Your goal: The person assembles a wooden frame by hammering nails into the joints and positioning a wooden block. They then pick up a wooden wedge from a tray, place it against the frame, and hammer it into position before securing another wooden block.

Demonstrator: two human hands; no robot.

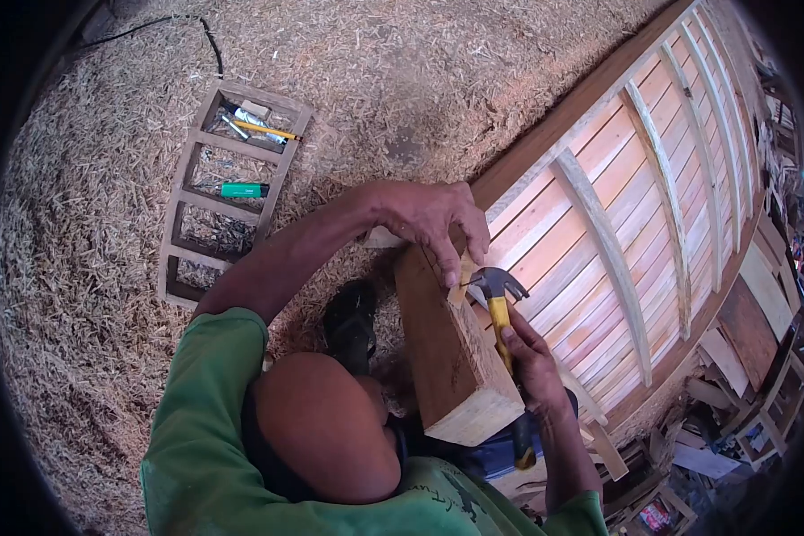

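My right hand (538, 362) is closed round the yellow-and-black handle of a claw hammer (498, 322). The hammer's head lies close to my left fingertips, over the top of a thick wooden beam (447, 357). My left hand (438, 223) reaches across the beam, its thumb and fingers pinching a small pale piece of wood (461, 288). Whether a nail is there too is too small to tell. The beam joins a large slatted wooden panel (590, 259) with curved ribs across it.
Left of me, a wooden tray (179, 214) with compartments lies on wood shavings (89, 295). It holds a green-handled tool (244, 190), a yellow pencil (263, 130) and small metal pieces. Scrap boards (750, 326) are heaped at the right. A dark cable (210, 40) runs behind.
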